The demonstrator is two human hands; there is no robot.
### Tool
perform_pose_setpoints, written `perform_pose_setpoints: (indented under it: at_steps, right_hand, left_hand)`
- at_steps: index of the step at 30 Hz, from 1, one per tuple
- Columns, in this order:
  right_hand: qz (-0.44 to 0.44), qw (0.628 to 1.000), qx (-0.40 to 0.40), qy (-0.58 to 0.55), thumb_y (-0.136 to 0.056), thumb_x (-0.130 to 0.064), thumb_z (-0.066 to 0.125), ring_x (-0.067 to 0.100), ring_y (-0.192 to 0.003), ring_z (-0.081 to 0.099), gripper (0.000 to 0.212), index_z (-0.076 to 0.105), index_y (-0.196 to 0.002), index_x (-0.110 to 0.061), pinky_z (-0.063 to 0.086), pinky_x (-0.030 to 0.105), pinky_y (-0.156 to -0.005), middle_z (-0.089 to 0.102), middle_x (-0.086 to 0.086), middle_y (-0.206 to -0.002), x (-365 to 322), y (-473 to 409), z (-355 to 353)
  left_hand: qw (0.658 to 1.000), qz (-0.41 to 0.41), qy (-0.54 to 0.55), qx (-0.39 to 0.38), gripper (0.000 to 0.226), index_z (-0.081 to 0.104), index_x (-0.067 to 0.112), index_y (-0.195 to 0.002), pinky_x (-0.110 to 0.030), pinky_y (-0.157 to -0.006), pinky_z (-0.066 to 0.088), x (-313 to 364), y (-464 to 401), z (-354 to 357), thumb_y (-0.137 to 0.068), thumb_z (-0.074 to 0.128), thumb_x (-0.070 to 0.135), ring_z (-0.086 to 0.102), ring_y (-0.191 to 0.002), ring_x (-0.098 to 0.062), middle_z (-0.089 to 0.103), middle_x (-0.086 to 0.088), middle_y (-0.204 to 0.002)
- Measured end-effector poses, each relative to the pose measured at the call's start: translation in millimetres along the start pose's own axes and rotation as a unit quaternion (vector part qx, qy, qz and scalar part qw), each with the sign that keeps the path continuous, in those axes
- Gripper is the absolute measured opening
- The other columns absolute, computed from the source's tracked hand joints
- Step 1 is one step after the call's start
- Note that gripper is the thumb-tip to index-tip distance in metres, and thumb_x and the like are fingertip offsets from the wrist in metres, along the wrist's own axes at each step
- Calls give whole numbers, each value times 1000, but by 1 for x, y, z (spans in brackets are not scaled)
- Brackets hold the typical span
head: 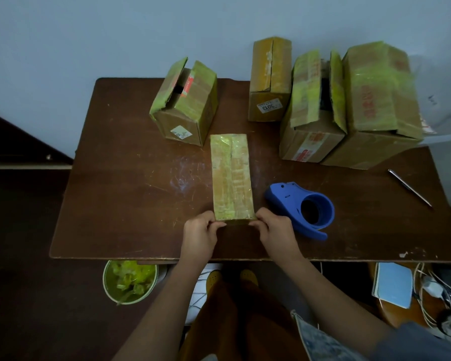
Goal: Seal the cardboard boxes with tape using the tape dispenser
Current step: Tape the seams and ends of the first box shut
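Flat box (232, 175) lies mid-table (130, 178); tape dispenser (301, 208) just right of it. Four boxes stand far: one left (185, 105), three right (336, 105). Pen (409, 187) far right.

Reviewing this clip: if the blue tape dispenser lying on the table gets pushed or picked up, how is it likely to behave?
The blue tape dispenser looks like moulded plastic, so probably stiff and fairly light. It lies on its flat side on the table, so a push would likely make it slide, not roll. Its open ring should give the fingers an easy hold.
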State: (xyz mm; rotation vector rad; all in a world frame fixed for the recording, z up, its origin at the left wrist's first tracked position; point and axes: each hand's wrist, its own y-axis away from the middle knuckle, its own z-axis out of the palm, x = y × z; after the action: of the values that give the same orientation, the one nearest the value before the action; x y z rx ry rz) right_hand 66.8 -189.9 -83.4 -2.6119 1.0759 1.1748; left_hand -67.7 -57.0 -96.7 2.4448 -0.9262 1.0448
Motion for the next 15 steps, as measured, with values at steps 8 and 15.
perform_pose_setpoints:
  at_steps: [8,15]
  right_hand:
    - [106,986,90,-88,-89,6,59,3,-100,63,35,69,-117,-12,47,15,-92,68,-9,-105,-3,16,1]
    - [104,986,48,-123,-88,2,61,-2,-83,64,25,56,-96,-21,52,12,-76,66,-11,-85,-17,14,6]
  left_hand:
    - [970,-159,179,-52,37,57,33,-94,-21,-88,53,2,14,-1,-80,76,4,63,-97,-11,65,6,-98]
    - [997,-6,65,-38,60,55,28,-135,-16,-78,48,17,3,-6,-81,76,10,51,-84,2,44,17,-94]
